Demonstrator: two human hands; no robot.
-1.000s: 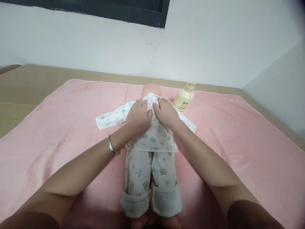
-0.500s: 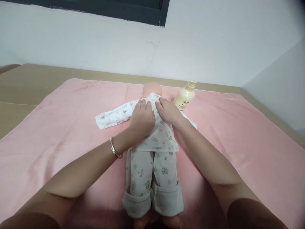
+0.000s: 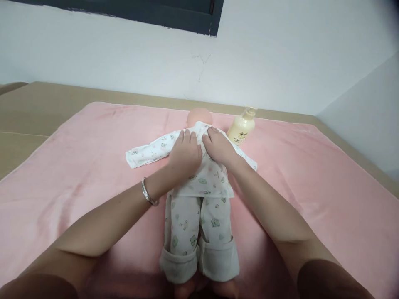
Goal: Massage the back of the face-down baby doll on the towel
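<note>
A baby doll (image 3: 200,116) lies with its head toward the wall and its feet toward me. It wears a white printed top (image 3: 204,187) and matching trousers (image 3: 184,224) with turned-up cuffs. My left hand (image 3: 186,153) rests flat on the upper part of the top, fingers stretched toward the doll's head. Beside it, my right hand (image 3: 220,146) lies on the top's other side, also with fingers extended. Both sleeves spread outward; my right wrist partly covers the right one. A silver bangle (image 3: 149,192) circles my left wrist.
A pale yellow pump bottle (image 3: 242,126) stands just right of the doll's head. Everything sits on a pink blanket (image 3: 102,137) over a wooden table (image 3: 46,101). Behind is a white wall (image 3: 149,62) with a dark frame (image 3: 174,18) at the top.
Both hands keep almost the same place on the top, with only a very slight shift. The doll and the bottle have not moved.
</note>
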